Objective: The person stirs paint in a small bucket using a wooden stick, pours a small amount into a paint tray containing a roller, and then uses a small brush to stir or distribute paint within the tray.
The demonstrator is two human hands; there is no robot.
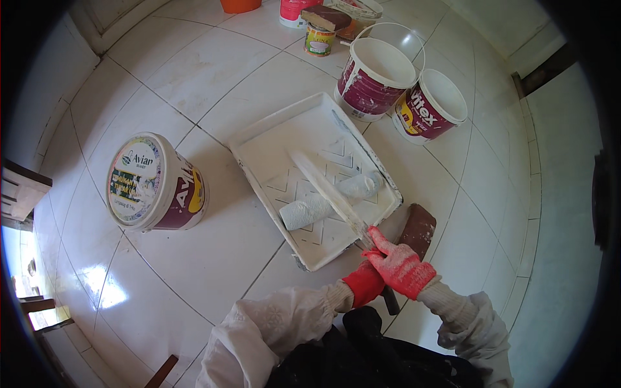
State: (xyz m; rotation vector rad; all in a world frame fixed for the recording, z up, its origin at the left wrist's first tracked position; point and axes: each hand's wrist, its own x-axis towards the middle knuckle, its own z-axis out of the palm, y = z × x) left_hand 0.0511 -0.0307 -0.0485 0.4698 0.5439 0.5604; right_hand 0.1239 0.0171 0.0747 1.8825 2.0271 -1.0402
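A white paint tray [330,242] with a ribbed bed lies in front of me, coated in white paint. Across it rests a paint roller [307,212] with a paint-soaked white sleeve. My right hand [402,265], in a red glove, is closed around the near end of a long white-coated stick [317,178], which slants over the roller and is blurred at its far end. Just below and left, my left hand [365,282], also red-gloved, is closed near the tray's near edge. A dark handle [390,301] pokes out beneath my hands, seemingly the roller's; the left fingers are partly hidden.
A lidded paint bucket [136,178] stands left of the tray. Two open buckets [375,81] [430,107] stand beyond its right corner. Farther back is a small can [319,42] with a brown block on top. A paint-spotted brown block [419,229] lies right of the tray.
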